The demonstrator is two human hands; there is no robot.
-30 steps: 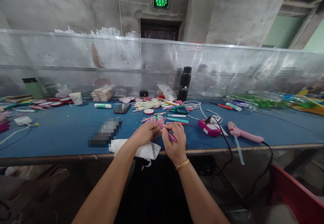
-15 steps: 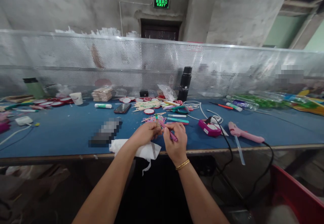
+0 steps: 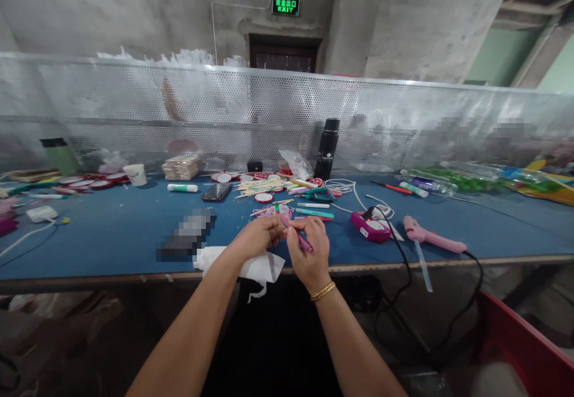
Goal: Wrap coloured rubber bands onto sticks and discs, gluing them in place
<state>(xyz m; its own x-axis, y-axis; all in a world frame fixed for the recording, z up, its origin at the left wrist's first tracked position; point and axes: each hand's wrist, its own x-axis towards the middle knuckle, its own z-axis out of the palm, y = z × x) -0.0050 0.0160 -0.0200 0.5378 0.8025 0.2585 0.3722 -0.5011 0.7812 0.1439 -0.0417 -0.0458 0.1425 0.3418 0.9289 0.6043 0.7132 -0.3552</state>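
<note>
Just below frame centre, pinching a purple pen in the right hand, slanting it up-left beside the green-topped stick gripped upright in the left hand.

A black bottle stands before a perforated screen, and an exit sign glows above a doorway.

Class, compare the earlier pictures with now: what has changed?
Very little: since the previous picture, the right hand and its purple marker have shifted slightly left. Nothing was taken hold of or let go. The left hand still holds the green-tipped piece; the pink glue gun stayed put.
</note>
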